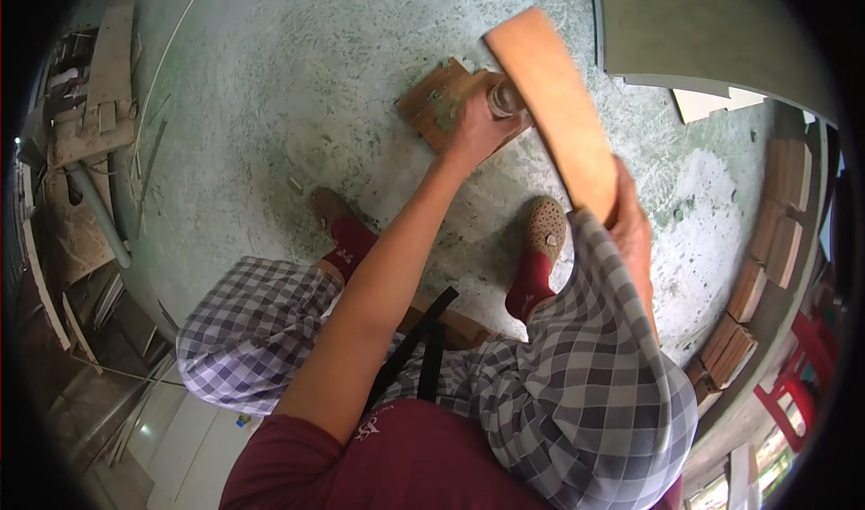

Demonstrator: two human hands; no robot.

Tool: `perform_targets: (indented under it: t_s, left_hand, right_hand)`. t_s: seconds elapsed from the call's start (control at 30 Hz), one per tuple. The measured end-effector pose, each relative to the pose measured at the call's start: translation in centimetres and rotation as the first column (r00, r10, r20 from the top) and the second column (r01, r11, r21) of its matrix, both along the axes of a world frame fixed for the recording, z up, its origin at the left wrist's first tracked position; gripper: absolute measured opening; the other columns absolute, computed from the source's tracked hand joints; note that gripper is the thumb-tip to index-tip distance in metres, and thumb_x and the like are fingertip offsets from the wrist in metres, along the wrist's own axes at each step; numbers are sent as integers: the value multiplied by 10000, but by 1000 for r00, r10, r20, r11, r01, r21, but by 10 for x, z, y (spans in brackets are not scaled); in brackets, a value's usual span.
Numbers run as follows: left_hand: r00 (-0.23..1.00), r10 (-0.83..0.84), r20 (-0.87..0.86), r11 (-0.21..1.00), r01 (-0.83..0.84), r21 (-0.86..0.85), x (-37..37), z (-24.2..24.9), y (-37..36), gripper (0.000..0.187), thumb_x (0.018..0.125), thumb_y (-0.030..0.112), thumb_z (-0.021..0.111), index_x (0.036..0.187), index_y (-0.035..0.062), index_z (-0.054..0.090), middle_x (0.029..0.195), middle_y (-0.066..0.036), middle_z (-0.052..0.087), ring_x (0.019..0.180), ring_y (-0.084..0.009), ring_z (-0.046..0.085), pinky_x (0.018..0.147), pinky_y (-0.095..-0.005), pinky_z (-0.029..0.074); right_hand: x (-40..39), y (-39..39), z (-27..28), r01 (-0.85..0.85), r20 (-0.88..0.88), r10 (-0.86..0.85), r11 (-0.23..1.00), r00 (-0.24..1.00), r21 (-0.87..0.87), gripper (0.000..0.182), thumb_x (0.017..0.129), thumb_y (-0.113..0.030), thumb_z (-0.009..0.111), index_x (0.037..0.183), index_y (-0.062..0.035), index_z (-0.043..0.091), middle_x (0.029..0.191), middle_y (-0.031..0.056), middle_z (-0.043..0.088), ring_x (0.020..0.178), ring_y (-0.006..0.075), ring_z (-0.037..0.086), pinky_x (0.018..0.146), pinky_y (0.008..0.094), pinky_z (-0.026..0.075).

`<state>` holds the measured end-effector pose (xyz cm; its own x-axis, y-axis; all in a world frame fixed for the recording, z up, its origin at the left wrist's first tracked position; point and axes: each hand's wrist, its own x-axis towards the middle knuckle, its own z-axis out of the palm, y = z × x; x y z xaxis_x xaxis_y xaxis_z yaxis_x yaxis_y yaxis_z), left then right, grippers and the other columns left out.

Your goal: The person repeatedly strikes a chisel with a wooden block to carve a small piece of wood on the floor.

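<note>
My left hand (482, 124) is wrapped round a small clear jar-like container (505, 100), whose round end faces up. Its contents do not show. In my right hand (631, 226) is a long, flat orange-brown wooden board (560, 104), gripped near its lower end beside my right knee. The board slants up and away, its far end to the upper left, and its edge lies right by the container. Below my left hand, a brown wooden piece (432, 104) rests on the floor between and ahead of my feet.
Scrap boards (108, 77) and a grey pipe (99, 213) lie along the left. Stacked wooden blocks (766, 231) line the right side, with a red plastic chair (793, 393) beyond. A large grey-green panel (712, 23) stands at the upper right above the concrete floor (315, 68).
</note>
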<state>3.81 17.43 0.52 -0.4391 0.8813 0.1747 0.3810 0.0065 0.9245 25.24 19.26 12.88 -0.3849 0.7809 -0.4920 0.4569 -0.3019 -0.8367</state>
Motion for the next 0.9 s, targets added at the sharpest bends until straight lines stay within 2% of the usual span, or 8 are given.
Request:
perform_targets:
  t_s: [0.03,0.13,0.3,0.33,0.5,0.6,0.73,0.9]
  left_hand:
    - [1000,12,-24,999,-13,-51,3,3,-2,401,673,65,740,1010,28,525,913,-125,600,834,-252,609,747,-365,496]
    - [999,-31,-11,998,30,-53,2,-1,-2,364,669,66,740,961,30,526,905,-121,595,821,-250,605,736,-365,494]
    - [997,7,77,999,-4,-49,4,0,-4,353,668,49,735,945,31,519,878,-119,580,825,-257,590,736,-364,487]
    - [1000,9,21,1000,-9,16,3,-5,-4,357,665,43,736,946,32,517,875,-118,574,823,-253,586,735,-362,485]
    - [995,-58,81,997,62,-54,-2,-9,-5,359,663,31,738,946,39,517,880,-110,555,829,-247,580,739,-361,478]
    - [995,-64,72,998,66,-18,0,-11,-4,359,665,29,738,949,40,518,880,-112,562,844,-259,582,747,-366,479]
    - [999,-34,34,999,34,-20,1,-19,-6,352,673,32,736,952,41,521,884,-116,571,857,-279,581,760,-379,476]
    - [998,-31,50,1000,30,8,7,-27,-8,338,648,9,710,926,46,521,874,-122,562,853,-320,551,765,-412,452]
  right_hand:
    - [1,-4,4,147,-67,-157,979,985,-139,816,660,-187,773,1364,-78,376,1224,163,545,1075,261,563,909,357,465]
    - [6,1,-9,241,-483,-20,884,875,400,786,670,-85,756,1351,-28,367,1204,132,529,1118,243,521,964,339,398]
    - [-1,-1,-22,-237,181,189,923,965,303,815,680,-159,773,1369,-81,346,1218,187,558,1086,311,587,926,391,466]
    - [-5,1,-23,-252,165,224,953,961,170,846,648,90,678,1400,-93,334,1159,160,592,1098,228,540,957,326,419]
    - [6,9,-7,-149,92,121,886,988,438,920,640,-239,810,1394,-79,307,1169,214,589,1071,300,596,921,381,472]
    - [3,6,-12,140,-308,39,832,951,537,985,636,-326,813,1371,34,265,1178,183,545,1071,262,559,930,360,440]
    - [-1,7,-39,-353,179,312,888,933,295,867,653,-222,790,1369,-77,324,1145,200,597,1027,281,608,885,394,479]
    - [7,3,-24,-134,80,111,908,991,397,954,606,-226,814,1399,-88,301,1167,207,590,1089,272,583,932,382,448]
